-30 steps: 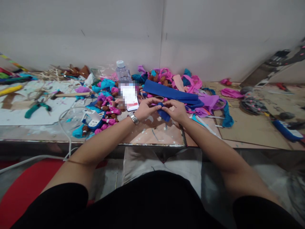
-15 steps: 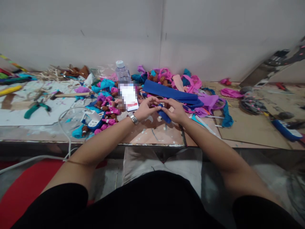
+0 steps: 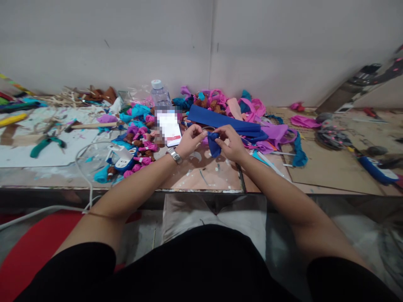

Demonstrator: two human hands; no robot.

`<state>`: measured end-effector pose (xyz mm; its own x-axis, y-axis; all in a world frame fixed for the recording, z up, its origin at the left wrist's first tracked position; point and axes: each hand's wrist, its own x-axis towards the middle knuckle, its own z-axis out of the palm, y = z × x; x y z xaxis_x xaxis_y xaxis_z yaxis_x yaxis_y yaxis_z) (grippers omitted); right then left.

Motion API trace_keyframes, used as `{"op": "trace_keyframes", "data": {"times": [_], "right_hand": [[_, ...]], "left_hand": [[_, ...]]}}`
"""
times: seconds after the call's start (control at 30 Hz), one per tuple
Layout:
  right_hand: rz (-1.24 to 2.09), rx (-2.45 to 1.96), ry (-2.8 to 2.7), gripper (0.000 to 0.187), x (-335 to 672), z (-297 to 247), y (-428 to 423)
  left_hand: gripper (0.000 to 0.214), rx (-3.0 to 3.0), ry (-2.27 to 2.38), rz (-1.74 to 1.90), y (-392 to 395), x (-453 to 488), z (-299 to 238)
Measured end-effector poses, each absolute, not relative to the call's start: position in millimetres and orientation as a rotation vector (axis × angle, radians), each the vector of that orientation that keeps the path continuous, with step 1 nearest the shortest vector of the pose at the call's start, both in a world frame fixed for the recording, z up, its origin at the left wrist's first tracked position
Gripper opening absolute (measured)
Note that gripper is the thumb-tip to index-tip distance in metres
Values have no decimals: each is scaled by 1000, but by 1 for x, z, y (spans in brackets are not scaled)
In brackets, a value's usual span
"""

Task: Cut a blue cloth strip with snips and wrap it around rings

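Observation:
My right hand (image 3: 232, 143) pinches a small piece of blue crepe paper (image 3: 214, 147) by its gathered top, and its wider end hangs down over the table. To its left, my left hand (image 3: 189, 141) has thumb and forefinger pressed together. Whatever those fingertips hold is too small to make out. A wristwatch sits on my left wrist. Just behind the hands lies a long folded strip of blue crepe paper (image 3: 223, 120). A phone (image 3: 170, 128) with a lit, blurred screen rests close to my left hand.
Bundles of pink, brown and turquoise pieces (image 3: 138, 147) crowd the left side around a white cable (image 3: 91, 176). A capped bottle (image 3: 161, 95) stands behind the phone. Green-handled pliers (image 3: 47, 144) lie further left. Purple scraps (image 3: 278, 133) and cardboard (image 3: 333, 172) are on the right.
My hands have moved apart slightly, the left one leaving the blue piece. More of that piece now shows, hanging from my right fingers.

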<state>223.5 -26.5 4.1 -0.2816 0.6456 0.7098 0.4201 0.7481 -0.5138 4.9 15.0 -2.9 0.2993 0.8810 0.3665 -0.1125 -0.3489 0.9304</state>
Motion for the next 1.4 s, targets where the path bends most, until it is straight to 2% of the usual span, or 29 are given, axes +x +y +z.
{"op": "trace_keyframes", "data": {"times": [0.23, 0.63, 0.9, 1.4], "right_hand": [[267, -832, -1912, 25, 223, 3, -27], [273, -804, -1932, 26, 224, 2, -26], [285, -817, -1911, 25, 223, 4, -28], [436, -913, -1739, 41, 222, -2, -22]], "left_hand": [[52, 1684, 848, 1208, 9, 5, 2], [36, 1560, 803, 1173, 12, 4, 1], [33, 1397, 783, 1163, 12, 6, 1], [31, 1347, 788, 1117, 16, 7, -5]]}}
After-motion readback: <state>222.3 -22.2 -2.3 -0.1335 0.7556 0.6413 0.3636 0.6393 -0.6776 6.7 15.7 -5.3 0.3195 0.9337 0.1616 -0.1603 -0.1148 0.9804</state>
